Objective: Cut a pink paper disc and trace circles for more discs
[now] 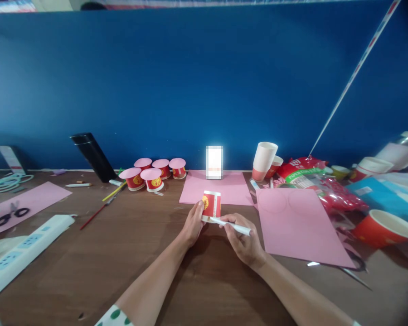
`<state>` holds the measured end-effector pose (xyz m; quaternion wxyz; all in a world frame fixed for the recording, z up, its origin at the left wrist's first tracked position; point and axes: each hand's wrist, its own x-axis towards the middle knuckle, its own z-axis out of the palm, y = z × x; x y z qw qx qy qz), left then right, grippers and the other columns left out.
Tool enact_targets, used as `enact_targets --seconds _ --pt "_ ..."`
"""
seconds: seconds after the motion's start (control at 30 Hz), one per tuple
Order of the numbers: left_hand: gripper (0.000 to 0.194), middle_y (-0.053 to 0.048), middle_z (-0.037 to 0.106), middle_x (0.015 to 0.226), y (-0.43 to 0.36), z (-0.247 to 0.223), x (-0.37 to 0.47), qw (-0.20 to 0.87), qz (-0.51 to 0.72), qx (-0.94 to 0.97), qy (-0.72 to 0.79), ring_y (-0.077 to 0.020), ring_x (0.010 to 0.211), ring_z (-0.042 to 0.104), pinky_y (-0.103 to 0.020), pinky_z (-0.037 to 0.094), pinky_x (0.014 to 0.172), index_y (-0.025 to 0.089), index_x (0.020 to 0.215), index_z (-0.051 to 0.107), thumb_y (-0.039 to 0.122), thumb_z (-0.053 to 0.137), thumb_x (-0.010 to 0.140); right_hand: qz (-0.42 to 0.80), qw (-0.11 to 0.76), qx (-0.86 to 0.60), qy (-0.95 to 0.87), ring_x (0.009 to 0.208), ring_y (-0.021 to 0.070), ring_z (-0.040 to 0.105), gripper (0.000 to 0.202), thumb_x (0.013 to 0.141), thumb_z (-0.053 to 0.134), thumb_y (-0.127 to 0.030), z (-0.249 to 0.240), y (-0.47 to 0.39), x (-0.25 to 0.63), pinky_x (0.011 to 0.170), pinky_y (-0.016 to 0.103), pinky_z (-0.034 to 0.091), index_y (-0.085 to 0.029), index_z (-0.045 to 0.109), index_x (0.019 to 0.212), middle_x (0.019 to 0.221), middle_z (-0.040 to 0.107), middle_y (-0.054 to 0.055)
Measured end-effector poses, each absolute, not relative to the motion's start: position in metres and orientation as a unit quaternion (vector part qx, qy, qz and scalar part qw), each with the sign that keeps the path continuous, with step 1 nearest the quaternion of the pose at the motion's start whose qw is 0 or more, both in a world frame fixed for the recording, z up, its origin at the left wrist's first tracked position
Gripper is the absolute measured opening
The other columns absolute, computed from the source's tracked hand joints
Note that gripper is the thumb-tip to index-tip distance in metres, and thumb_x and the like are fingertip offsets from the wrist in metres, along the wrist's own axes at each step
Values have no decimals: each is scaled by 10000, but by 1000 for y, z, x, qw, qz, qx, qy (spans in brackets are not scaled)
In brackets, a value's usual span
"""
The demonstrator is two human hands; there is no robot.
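Observation:
My left hand (193, 225) is closed around a small red paper cup (211, 204) with a gold emblem and a white strip down its side. In my right hand (245, 240) is a slim white pen (236, 225), pinched between thumb and fingers. The pen's tip is at the lower rim of the cup; whether it is a marker or a glue pen cannot be told. Beyond my hands lie stacked pink paper sheets (236, 185). To their left stand several red cups topped with pink paper discs (152, 174).
Right: pink sheet with drawn circles (289, 226), stacked white cups (265, 158), red cup bag (299, 168), orange-red cup (374, 228). Left: black flask (93, 156), scissors (12, 213) on pink paper, power strip (30, 249). A blue partition (190, 81) closes the back.

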<state>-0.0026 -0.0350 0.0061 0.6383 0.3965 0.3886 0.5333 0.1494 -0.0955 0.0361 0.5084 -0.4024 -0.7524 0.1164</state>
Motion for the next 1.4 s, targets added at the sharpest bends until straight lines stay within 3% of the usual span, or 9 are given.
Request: enact_targets --seconds 0.33,0.63,1.4 --pt "316 -13 507 640 -34 4 -3 643 540 410 356 -121 506 412 -251 347 518 193 846 558 498 510 782 128 508 -401 -751 660 160 596 145 853 452 -202 39 -97 148 646 290 494 -181 592 884 754 633 48" --pt "323 25 460 599 -33 2 -3 644 546 411 345 -92 477 376 -238 328 490 180 835 552 495 506 787 123 512 -403 -748 671 164 607 148 851 460 -208 40 -98 148 648 289 496 -177 603 874 756 636 50" --pt "317 -11 546 703 -33 5 -1 664 548 379 338 -116 564 470 -252 392 572 178 835 547 489 523 776 111 516 -412 -743 669 169 600 145 849 454 -193 38 -97 149 646 297 491 -173 596 870 739 624 52"
